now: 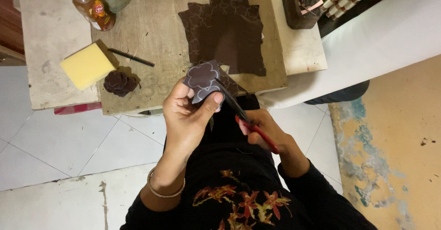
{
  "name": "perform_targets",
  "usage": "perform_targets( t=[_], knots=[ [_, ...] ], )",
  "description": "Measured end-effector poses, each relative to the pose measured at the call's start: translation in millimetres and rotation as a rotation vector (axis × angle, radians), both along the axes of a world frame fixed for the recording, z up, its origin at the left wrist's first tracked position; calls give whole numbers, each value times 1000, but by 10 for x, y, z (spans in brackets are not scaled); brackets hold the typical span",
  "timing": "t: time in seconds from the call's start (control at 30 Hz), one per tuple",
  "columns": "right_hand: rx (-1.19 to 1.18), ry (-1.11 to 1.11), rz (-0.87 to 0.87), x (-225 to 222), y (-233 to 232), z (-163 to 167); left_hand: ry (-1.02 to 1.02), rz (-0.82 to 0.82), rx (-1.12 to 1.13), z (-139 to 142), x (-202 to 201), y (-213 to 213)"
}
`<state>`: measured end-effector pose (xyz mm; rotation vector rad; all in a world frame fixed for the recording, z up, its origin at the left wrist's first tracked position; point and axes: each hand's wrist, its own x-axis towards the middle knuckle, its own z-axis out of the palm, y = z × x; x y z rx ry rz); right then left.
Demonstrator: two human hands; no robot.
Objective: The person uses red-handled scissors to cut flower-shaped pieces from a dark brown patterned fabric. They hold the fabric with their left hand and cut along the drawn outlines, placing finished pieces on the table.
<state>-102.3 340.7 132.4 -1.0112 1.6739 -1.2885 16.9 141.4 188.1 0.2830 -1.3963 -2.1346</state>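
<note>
The left hand (188, 113) is pinching a small flower-shaped piece of dark brown material (203, 78) between thumb and fingers, holding it up just in front of the near edge of the wooden board (161, 32). The right hand (264, 131) is closing round the red handles of a pair of scissors (241, 115), whose dark blades are reaching up and left to touch the flower piece at its lower right edge. Both hands are hovering above the person's lap, over black clothing with an orange and red floral print.

Behind the hands, a large sheet of the same brown material (227, 30), marked with pale flower outlines, is lying flat on the board. To the left, a small pile of cut brown flowers (119, 82) is sitting just beside a yellow sponge (87, 65), with a thin black pen (131, 57) near them. A bottle (94, 7) is standing at the far left corner, and a dark box (301, 5) is sitting at the far right
</note>
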Motion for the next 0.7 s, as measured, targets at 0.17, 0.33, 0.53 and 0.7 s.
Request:
perform_targets(
  t=[0.17,0.33,0.53,0.7],
  knots=[
    [4,44,-22,12,2,-64,21,-4,-6,14,-2,5],
    [-5,27,-22,-5,22,-113,11,-17,-25,27,2,-13],
    [-6,70,-42,-13,31,-141,-12,-35,-13,31,2,-23],
    [-14,120,-50,-6,24,-158,-5,-49,3,26,3,-13]
  ],
)
